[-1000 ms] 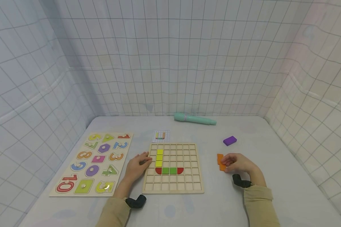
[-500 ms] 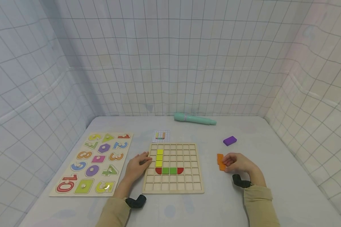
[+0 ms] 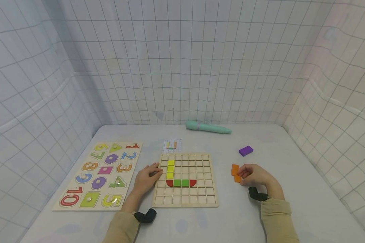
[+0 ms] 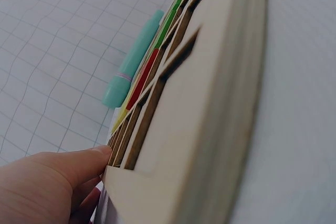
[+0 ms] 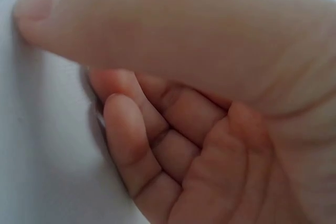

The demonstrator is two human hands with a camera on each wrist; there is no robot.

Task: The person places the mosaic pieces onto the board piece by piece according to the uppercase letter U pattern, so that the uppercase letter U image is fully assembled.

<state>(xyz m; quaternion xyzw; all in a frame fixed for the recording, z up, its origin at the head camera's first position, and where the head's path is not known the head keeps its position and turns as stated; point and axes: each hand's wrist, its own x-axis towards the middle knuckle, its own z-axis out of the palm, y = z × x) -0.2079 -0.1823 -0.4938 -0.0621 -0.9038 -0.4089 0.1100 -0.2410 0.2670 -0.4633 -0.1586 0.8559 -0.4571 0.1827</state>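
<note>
In the head view a wooden grid board (image 3: 182, 201) bears a column of yellow tiles (image 3: 170, 169) above a row of green tiles (image 3: 181, 183) with a red rounded tile (image 3: 193, 183) at each end. My left hand (image 3: 146, 177) rests against the board's left rim. In the left wrist view its thumb (image 4: 97, 157) touches the edge. To the board's right, my right hand (image 3: 254, 174) has thumb and curled fingers at several orange tiles (image 3: 235, 171) on the table. Its thumb (image 5: 131, 30) covers most of them in the right wrist view.
A number and shape puzzle board (image 3: 101, 180) lies at the left. A small pattern card (image 3: 177, 143) sits behind the grid board. Further back is a teal pen-like stick (image 3: 210, 128). A purple block (image 3: 246, 151) lies beyond the right hand. Grid-patterned cloth walls (image 3: 182, 67) surround the table.
The middle orange tile by my right fingers has shifted slightly left, and seams between the orange tiles show more. My left hand and the grid board have stayed in place.
</note>
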